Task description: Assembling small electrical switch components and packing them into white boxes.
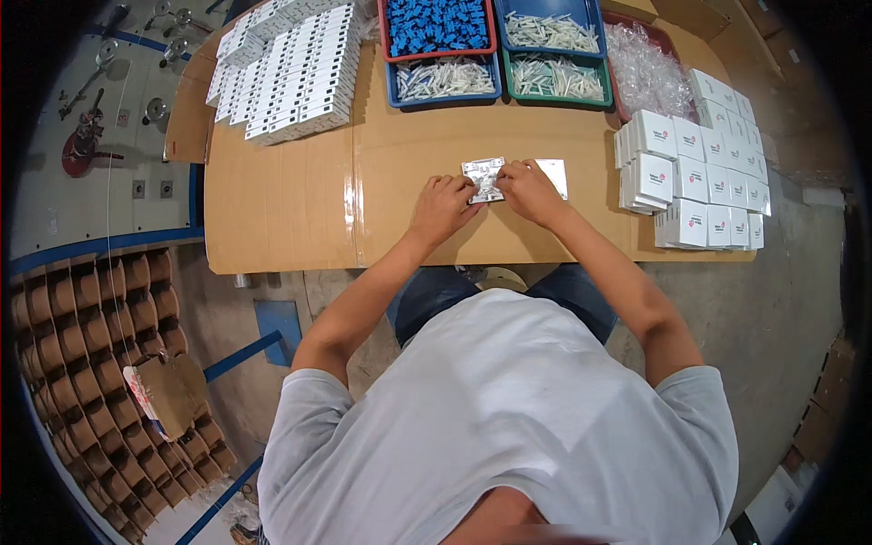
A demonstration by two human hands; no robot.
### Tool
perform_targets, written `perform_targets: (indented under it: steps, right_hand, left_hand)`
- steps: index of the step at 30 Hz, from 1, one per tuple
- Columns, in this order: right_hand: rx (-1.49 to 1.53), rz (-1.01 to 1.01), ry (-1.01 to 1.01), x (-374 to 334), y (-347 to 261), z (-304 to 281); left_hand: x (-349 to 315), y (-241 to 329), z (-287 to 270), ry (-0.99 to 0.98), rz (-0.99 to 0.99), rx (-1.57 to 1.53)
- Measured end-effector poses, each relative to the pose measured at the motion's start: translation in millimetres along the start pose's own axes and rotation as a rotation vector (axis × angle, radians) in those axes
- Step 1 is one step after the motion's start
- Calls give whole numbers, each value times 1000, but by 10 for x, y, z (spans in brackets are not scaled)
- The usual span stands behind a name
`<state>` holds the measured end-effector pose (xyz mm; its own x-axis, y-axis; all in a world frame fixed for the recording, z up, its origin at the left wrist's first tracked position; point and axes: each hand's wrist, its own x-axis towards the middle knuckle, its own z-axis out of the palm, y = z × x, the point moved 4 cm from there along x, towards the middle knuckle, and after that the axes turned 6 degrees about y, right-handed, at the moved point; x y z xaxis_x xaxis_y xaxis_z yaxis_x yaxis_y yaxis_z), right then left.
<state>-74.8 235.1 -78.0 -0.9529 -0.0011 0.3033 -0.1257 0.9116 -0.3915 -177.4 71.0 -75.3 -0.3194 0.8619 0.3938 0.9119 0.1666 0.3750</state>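
Head view: we see a silvery-white part (483,169) midway across the cardboard tabletop (291,200), the left hand (443,206) and right hand (531,192) curled nearly closed at it, though we cannot tell their grip; a flat white piece (555,175) lies just right, parts trays (447,103) far. We judge fingertip fitting underway; the next move calls for steady support.

soft, fairly even light brightens the cardboard tabletop (282,200), with faint shadows near the left hand (445,209) and right hand (531,191), both reasonably sharp. plastic bags (640,68) glint between one and two o'clock. cardboard dividers (100,318) curve toward eight o'clock; a brownish smear (581,534) blurs at five; corners go black.
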Motion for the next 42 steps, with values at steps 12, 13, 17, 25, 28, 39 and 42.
perform_targets:
  steps: [12,13,17,25,28,39,42]
  right_hand:
    - [-51,279,190,-116,-129,8]
    - [-14,301,197,-116,-121,-5]
    - [116,400,246,-157,-87,-118]
    - [-105,788,400,-659,381,-389]
    - [-131,970,222,-661,401,-453]
    - [835,909,496,-630,624,-247]
    - [1204,1042,619,-567,505,-428]
  left_hand:
    - [13,46,14,-49,-89,-19]
    - [6,43,17,-34,-84,-43]
    - [-20,23,31,-34,-138,-90]
    - [3,6,-4,98,-242,-175]
    - [38,-68,44,74,-327,-154]
    - [6,-7,231,124,-524,-514]
    - [-30,96,216,169,-693,-1101]
